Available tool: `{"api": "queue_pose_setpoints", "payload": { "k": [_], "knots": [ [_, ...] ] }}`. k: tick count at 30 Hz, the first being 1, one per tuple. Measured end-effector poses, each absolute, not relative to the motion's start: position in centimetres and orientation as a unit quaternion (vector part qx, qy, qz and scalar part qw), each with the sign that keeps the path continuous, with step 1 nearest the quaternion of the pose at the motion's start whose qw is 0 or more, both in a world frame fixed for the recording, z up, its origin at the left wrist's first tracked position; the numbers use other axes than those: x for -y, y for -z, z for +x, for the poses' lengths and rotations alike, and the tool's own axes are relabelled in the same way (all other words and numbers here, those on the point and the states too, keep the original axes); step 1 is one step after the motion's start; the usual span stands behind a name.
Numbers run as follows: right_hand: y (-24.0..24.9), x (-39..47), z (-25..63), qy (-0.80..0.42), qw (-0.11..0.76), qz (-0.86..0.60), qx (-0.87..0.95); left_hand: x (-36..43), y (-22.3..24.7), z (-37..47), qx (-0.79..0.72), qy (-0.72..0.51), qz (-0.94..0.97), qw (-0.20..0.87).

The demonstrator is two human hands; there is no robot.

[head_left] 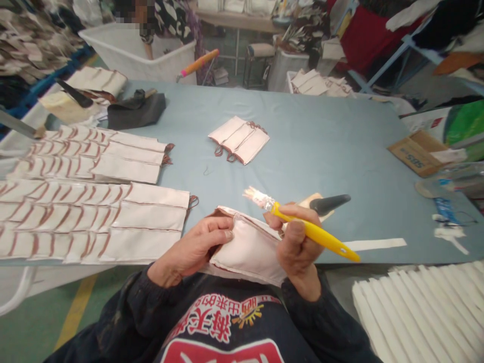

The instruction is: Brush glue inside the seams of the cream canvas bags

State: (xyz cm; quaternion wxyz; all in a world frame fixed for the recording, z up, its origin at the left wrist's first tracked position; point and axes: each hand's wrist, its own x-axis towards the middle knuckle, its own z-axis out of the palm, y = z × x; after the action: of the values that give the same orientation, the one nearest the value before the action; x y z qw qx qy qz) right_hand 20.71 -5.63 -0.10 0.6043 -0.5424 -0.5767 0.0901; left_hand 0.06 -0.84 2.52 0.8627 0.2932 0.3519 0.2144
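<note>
My left hand [198, 247] is closed on the left edge of a cream fabric piece [253, 247] with a brown inner side, its thumb on top. The piece leans at the table's front edge, close to my body. In my right hand [298, 247] is a paintbrush [315, 237] with a yellow handle, its whitish, clumped bristles pointing up and left above the table. The same hand is at the right side of the fabric piece; whether it also grips the cloth I cannot tell. Just beyond it lies a tool with a black handle [330, 204], partly hidden.
Overlapping rows of cream panels with brown edging [147, 217] cover the left of the blue-grey table [321, 141]. One sewn panel [240, 138] lies mid-table. A white strip [378, 244] and a cardboard box [418, 154] are right. Behind, a person is by a white bin [117, 48].
</note>
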Motion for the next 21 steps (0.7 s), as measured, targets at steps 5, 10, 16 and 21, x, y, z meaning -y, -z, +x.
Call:
{"api": "queue_pose_setpoints", "payload": {
  "k": [5, 10, 16, 21],
  "knots": [
    [0.5, 4.9, 19.7, -0.01, 0.471, -0.606, 0.641, 0.3, -2.6, 0.5, -0.333, -0.222, 0.29, 0.87],
    [1.0, 4.1, 19.5, 0.001, 0.473, -0.642, 0.604, -0.6, -1.5, 0.1, -0.327, -0.217, 0.322, 0.861],
    [1.1, 3.4, 22.3, 0.002, 0.486, -0.679, 0.55, -0.9, 1.0, -2.7, -0.364, -0.217, 0.525, 0.738],
    [1.7, 2.3, 22.6, 0.004, 0.478, -0.696, 0.535, 0.2, 1.6, -2.7, -0.386, -0.189, 0.656, 0.62]
  ]
}}
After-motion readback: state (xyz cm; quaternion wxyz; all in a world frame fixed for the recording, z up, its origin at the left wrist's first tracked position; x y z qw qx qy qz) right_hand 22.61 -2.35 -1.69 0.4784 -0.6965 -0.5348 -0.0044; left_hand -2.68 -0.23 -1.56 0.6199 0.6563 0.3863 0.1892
